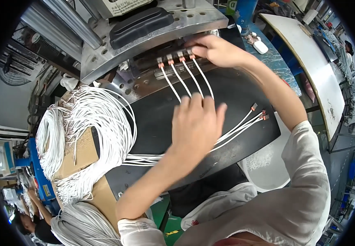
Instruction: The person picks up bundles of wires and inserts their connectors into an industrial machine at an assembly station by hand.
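Note:
My left hand (196,122) is over the black work surface, its fingers gripping several white cables (192,84) that fan out from the fingertips toward the machine. Their orange-and-metal connectors (171,62) sit side by side in a dark metal mold (177,54) beneath the press. At the mold's right end is my right hand (218,51), thumb and fingers bent in beside the rightmost connector; what they pinch is partly hidden. More white cables (144,160) pass under my left wrist, and their free connector ends (263,116) lie to the right.
A thick steel press plate (144,45) overhangs the mold. Coiled bundles of white cable (104,119) rest on cardboard (79,151) at the left. A pale tub (267,168) stands at the lower right, and a white-topped table (308,69) farther right. Another person (30,221) works at the lower left.

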{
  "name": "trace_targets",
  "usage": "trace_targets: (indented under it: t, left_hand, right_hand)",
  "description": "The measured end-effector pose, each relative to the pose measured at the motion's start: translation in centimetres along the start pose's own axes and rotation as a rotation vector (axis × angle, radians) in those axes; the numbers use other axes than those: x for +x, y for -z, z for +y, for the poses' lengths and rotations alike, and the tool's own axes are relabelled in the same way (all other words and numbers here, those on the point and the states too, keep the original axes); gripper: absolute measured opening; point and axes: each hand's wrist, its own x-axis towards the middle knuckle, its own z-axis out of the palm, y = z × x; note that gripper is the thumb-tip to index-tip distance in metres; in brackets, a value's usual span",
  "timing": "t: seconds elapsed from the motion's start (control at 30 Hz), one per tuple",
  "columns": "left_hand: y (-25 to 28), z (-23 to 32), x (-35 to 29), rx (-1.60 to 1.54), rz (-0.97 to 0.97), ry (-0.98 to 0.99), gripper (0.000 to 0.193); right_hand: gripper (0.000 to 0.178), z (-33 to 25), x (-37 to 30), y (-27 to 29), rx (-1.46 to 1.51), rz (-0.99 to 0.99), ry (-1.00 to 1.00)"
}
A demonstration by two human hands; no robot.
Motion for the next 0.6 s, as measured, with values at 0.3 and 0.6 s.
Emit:
trace_targets:
  t: [0.3,0.6]
  left_hand:
    - [0.0,-10.3,7.5,0.117,-0.034,0.09,0.031]
    - [-0.6,-11.7,7.6,0.105,0.022,0.163,0.032]
  right_hand:
    - [0.036,1.4,9.1,1.4,-0.926,0.291,0.321]
    - [0.032,8.9,11.6,2.5,-0.333,0.305,0.364]
